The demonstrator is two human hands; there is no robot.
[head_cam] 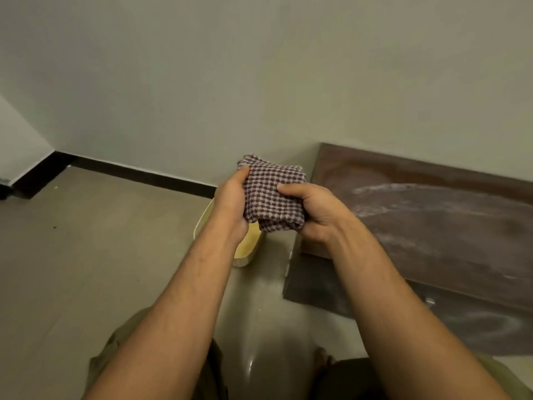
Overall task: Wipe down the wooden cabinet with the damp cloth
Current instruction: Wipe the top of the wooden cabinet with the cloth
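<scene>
A folded checked cloth (272, 192), purple and white, is held up in front of me by both hands. My left hand (232, 204) grips its left edge with the thumb on top. My right hand (315, 210) grips its right side, thumb pressed on the front. The dark wooden cabinet (432, 226) stands low against the wall on the right. Its top shows pale streaks and smears. Its front face (317, 287) drops toward the floor.
A yellow plastic tub (248, 249) sits on the tiled floor just below my hands, left of the cabinet. A plain wall with a black skirting board (138, 171) runs behind. My knees and a bare foot (323, 359) show at the bottom.
</scene>
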